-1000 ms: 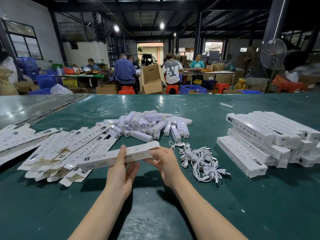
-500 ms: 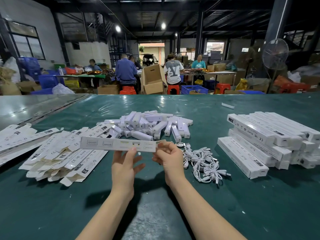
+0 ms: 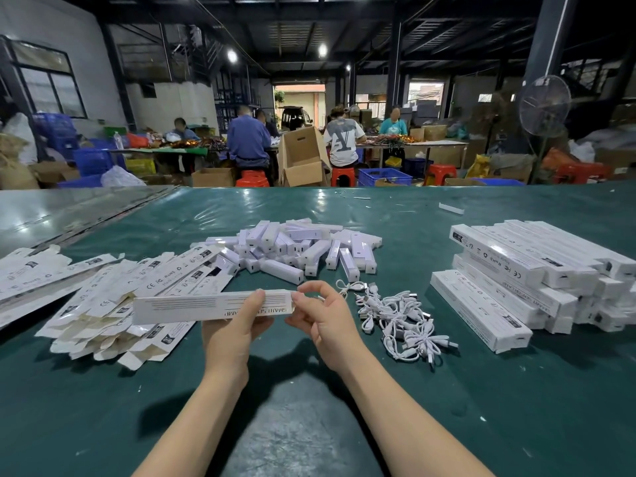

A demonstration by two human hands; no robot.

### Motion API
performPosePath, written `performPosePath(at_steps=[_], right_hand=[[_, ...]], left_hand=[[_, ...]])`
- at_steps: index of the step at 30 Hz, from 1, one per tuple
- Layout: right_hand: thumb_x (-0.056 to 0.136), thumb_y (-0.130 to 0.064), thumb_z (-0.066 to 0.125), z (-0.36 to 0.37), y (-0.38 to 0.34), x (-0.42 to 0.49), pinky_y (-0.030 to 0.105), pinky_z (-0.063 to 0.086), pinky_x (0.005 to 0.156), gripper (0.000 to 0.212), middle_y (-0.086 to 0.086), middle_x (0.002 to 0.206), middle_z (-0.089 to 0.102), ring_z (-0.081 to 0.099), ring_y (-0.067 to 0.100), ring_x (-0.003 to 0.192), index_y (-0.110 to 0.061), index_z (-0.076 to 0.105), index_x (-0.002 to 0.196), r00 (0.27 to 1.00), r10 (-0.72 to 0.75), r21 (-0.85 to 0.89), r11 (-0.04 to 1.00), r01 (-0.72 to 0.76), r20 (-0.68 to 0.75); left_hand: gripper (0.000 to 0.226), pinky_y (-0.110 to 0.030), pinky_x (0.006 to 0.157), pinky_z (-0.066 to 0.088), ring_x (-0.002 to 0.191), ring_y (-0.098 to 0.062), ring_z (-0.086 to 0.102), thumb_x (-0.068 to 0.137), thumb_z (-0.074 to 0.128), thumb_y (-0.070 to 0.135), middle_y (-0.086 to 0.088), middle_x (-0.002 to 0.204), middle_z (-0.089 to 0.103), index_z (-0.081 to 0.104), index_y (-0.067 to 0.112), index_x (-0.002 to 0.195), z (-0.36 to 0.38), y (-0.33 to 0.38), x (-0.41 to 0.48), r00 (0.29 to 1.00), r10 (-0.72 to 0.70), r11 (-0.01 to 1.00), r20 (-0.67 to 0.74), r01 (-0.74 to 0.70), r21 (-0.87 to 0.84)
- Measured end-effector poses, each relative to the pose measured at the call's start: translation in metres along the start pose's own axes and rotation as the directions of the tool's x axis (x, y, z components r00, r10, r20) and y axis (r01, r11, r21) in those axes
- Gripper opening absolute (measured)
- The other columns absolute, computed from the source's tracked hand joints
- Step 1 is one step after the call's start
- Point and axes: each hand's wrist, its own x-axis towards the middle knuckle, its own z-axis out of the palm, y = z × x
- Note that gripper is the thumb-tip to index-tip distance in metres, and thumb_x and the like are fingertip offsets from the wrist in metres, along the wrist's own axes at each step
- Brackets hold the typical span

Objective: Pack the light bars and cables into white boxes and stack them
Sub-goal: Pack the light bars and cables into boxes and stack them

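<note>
A long white box (image 3: 192,306) is held level above the green table (image 3: 516,407). My left hand (image 3: 234,325) grips it near its right end, thumb on the front face. My right hand (image 3: 323,318) pinches the box's right end flap. A heap of white light bars (image 3: 296,247) lies behind the box. A tangle of white cables (image 3: 399,315) lies to the right of my right hand. Flat unfolded boxes (image 3: 113,304) are spread at the left. A stack of packed white boxes (image 3: 523,280) stands at the right.
More flat boxes (image 3: 31,273) lie at the far left beside a shiny metal surface (image 3: 69,211). One loose white piece (image 3: 451,208) lies far back on the table. Beyond the table, people sit working among cardboard cartons, stools and crates.
The box has turned about its long axis, now showing a face with printed lettering. It sits slightly lower and my right hand has moved to its end flap.
</note>
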Motion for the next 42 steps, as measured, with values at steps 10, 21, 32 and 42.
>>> performPosePath(at_steps=[10,21,32,42], right_hand=[[0.081,0.019,0.048,0.001,-0.002,-0.003,0.017,0.053,0.062,0.032,0.001,0.066,0.063,0.058,0.011,0.064,-0.009,0.062,0.073,0.998,-0.067,-0.112,0.992,0.066,-0.005],[0.081,0.006,0.062,0.003,0.0,-0.004,0.019,0.053,0.067,0.025,-0.006,0.057,0.065,0.059,0.005,0.058,-0.015,0.066,0.07,0.991,-0.125,-0.239,0.965,0.112,-0.044],[0.08,-0.006,0.063,0.012,0.011,-0.008,0.01,0.046,0.069,0.027,-0.018,0.075,0.06,0.058,-0.009,0.063,-0.03,0.055,0.091,0.863,-0.493,-0.611,0.719,0.329,-0.115],[0.083,0.002,0.062,0.01,0.003,-0.003,0.017,0.053,0.063,0.015,0.001,0.072,0.063,0.06,0.012,0.071,-0.011,0.062,0.077,0.983,-0.118,-0.021,0.993,0.117,-0.14]], left_hand=[[0.014,-0.019,0.048,0.052,0.048,-0.006,0.062,0.084,0.064,0.008,0.005,0.055,0.066,0.061,0.015,0.072,0.002,-0.002,0.001,0.992,-0.126,0.99,0.004,0.126,-0.057],[0.014,-0.018,0.046,0.052,0.043,-0.005,0.059,0.085,0.063,0.009,0.007,0.052,0.065,0.057,0.016,0.075,0.005,-0.002,-0.002,0.984,-0.169,0.981,-0.052,0.163,-0.102],[0.015,-0.015,0.042,0.047,0.05,-0.007,0.055,0.081,0.07,0.015,0.01,0.051,0.061,0.059,0.019,0.071,0.005,-0.002,-0.003,0.983,-0.133,0.991,-0.123,0.132,-0.013],[0.012,-0.016,0.045,0.05,0.062,-0.009,0.057,0.083,0.067,0.017,0.013,0.053,0.064,0.059,0.021,0.075,0.005,-0.001,-0.006,0.969,-0.239,0.969,-0.059,0.234,-0.083]])
